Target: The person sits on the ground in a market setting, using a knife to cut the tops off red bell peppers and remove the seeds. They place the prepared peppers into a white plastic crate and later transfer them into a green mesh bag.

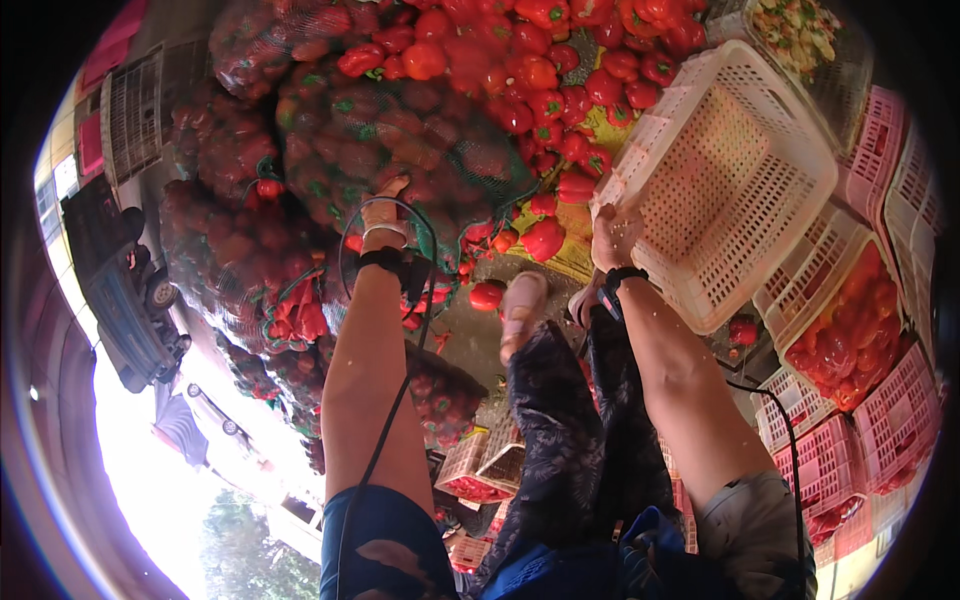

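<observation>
My left hand [384, 206] lies against the near side of a full green mesh sack [420, 142] of red bell peppers; its thumb shows, but most of its fingers are hidden. At the left rim of a tilted white perforated plastic crate [712, 157], my right hand [616, 234] has its fingers closed on the edge. The crate's inside shows no peppers. Loose red bell peppers [525, 82] are heaped beyond the sack and spread towards the crate, some over a yellow sheet [577, 247].
More mesh sacks of peppers [225, 232] crowd the left. Crates of peppers [847, 330] and pink crates [821, 457] stand to the right. A crate of trimmings [799, 34] is at the far right. One pepper [486, 295] lies by my shoe [523, 300]. A cable [390, 412] runs along my left arm.
</observation>
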Demonstrator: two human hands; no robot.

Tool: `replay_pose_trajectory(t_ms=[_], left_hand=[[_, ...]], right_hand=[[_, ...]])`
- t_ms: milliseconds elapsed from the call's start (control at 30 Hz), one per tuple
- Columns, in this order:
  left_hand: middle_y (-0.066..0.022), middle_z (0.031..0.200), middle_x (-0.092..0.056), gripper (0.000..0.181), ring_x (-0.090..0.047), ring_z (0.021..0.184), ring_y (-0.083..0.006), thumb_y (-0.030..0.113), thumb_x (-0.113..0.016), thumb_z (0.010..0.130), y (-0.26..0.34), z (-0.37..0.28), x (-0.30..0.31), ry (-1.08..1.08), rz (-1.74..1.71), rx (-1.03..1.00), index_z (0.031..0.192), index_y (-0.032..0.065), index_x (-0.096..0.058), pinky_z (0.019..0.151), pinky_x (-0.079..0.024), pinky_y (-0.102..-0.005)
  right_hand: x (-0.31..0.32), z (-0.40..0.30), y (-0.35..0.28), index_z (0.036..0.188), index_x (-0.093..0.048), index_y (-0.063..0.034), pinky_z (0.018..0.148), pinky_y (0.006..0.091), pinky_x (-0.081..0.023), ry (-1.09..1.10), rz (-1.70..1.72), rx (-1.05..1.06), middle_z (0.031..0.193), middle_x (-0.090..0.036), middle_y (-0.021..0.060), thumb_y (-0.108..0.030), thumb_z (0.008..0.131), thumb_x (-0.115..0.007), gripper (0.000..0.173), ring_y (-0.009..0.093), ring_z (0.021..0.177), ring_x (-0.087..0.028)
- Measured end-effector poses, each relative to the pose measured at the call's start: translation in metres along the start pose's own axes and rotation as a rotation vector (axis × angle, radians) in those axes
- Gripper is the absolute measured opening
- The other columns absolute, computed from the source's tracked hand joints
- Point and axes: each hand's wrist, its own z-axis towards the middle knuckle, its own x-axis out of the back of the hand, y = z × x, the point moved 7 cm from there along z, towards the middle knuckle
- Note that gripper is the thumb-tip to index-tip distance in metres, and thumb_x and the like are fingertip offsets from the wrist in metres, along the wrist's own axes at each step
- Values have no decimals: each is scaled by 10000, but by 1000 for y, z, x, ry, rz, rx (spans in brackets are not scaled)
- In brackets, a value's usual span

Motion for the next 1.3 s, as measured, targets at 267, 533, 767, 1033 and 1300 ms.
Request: replay_pose_trajectory(t_ms=[267,533,767,1033,1300], left_hand=[[-44,983,-682,430,-639,881,-217,179,-828,711,-31,19,54,18,-88,-5,1089,83,-646,774,-539,-376],[-106,1108,-643,662,-598,1003,-253,216,-882,711,-60,38,16,-138,-193,-4,1239,29,-529,795,-534,-412],[-73,1151,-606,459,-619,961,-252,264,-789,844,-98,-11,78,-87,-311,-94,1184,80,-542,774,-536,-413],[-172,1240,-572,615,-563,1101,-364,269,-734,776,-360,-41,108,-98,994,-170,1315,85,-502,935,-446,-492],[-181,1380,-447,781,-464,1250,-390,283,-779,718,-453,-26,53,-750,1734,-549,1405,122,-442,1084,-304,-611]], right_hand=[[-6,-8,-29,812,-457,-111,584,228,-381,-49,158,4,791,-493,-23,4,837,-621,202,57,671,-438],[4,1,-23,1335,-443,21,657,265,-434,8,127,-85,857,-541,40,21,852,-574,500,139,742,-496],[9,-118,-103,1215,-547,15,836,432,-499,235,-296,356,1063,-632,197,17,851,-627,373,370,950,-609],[-100,-375,249,1418,-380,-41,901,460,-501,-20,-89,-1019,1270,-563,168,-336,834,-755,754,323,1138,-565],[-114,-368,277,1329,-435,-108,715,441,-556,112,-2,-1269,1110,-633,78,-465,758,-764,750,249,900,-653]])
